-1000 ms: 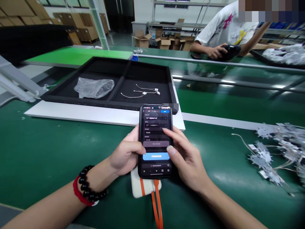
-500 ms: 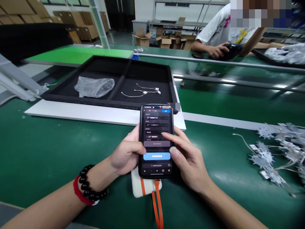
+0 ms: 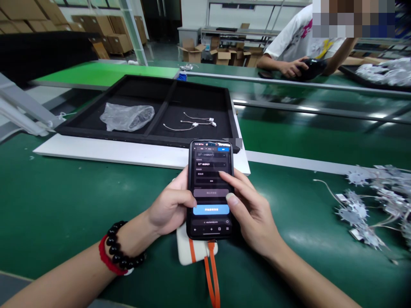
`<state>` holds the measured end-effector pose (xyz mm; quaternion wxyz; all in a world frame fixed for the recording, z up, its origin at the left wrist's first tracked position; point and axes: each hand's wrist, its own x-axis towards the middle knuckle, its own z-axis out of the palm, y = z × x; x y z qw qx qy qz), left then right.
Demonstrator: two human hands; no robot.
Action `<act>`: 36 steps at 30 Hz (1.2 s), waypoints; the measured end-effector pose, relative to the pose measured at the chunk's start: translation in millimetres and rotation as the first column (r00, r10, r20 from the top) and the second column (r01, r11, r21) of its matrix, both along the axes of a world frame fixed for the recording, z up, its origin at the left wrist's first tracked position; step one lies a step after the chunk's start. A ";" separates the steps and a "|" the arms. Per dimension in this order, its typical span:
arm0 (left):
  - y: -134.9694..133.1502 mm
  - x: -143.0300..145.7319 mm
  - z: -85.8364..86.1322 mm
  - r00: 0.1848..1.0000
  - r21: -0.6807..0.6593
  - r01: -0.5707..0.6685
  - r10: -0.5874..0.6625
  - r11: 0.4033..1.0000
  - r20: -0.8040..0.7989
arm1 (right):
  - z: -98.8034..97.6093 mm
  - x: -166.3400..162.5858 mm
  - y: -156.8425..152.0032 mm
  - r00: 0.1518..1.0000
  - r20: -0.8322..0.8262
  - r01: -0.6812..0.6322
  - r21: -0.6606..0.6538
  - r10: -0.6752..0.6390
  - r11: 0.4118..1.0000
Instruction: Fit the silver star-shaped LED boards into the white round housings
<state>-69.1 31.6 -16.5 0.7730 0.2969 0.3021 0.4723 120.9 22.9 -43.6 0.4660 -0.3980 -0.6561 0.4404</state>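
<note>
In the upper left, a black tray (image 3: 112, 136) holds a crumpled plastic bag (image 3: 126, 116). At lower centre, the left hand (image 3: 168, 209) is clamped around the phone (image 3: 210, 188), above a white power bank (image 3: 184, 252) on the green table (image 3: 64, 205). The right hand (image 3: 257, 218), its fingers loosely apart, touches the screen with one fingertip. White parts (image 3: 369, 209) lie at the far right.

A: Can you read the phone (image 3: 210, 188) screen?
B: No, the text is too small. Fingers of the left hand (image 3: 168, 209) are hidden behind it, and most of the white pack (image 3: 183, 251) lies under it.
A: And the orange cable (image 3: 207, 278)?
B: Cut off by the bottom edge. The parts (image 3: 369, 209) run off the right edge.
</note>
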 end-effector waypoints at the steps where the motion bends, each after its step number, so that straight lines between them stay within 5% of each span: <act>1: 0.0 0.0 0.2 1.000 -0.002 -0.003 0.003 1.000 0.000 | -0.2 0.0 0.2 1.000 -0.004 0.001 -0.002 -0.001 1.000; 36: 0.5 -0.2 0.2 1.000 0.006 -0.001 0.001 1.000 -0.012 | -0.8 -4.8 2.2 0.993 -0.087 -0.077 -0.011 0.076 0.997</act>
